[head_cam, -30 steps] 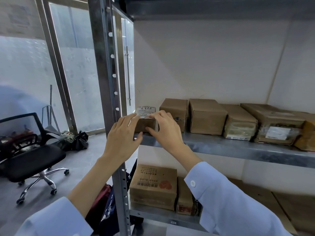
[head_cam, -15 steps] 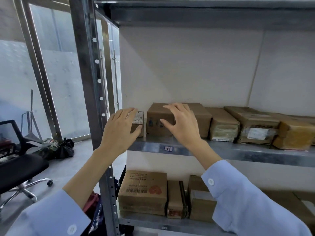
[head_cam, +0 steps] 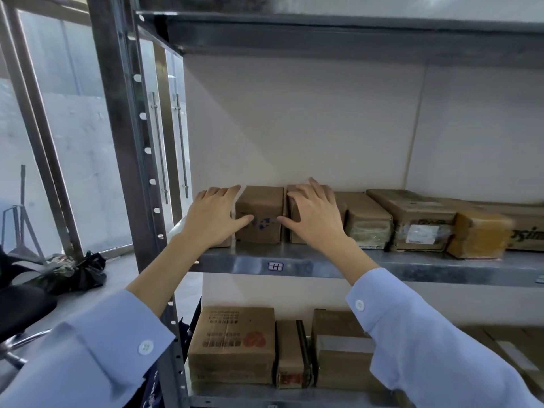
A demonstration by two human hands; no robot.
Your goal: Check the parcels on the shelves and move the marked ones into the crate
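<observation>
Parcels line the shelf; none looks moved yet, and no crate shows. Left hand and right hand flank a box near the shelf's left end (blue marks on its front), fingers loose, thumbs touching it, not yet gripping.

Your left hand covers the parcel at the shelf's left end, leaving only slivers. Your right hand hides most of the 3rd box. The blue mark on the box between them is blurred, unreadable. The yellow-taped parcel is smeared; the frame's right edge cuts the long box.
</observation>
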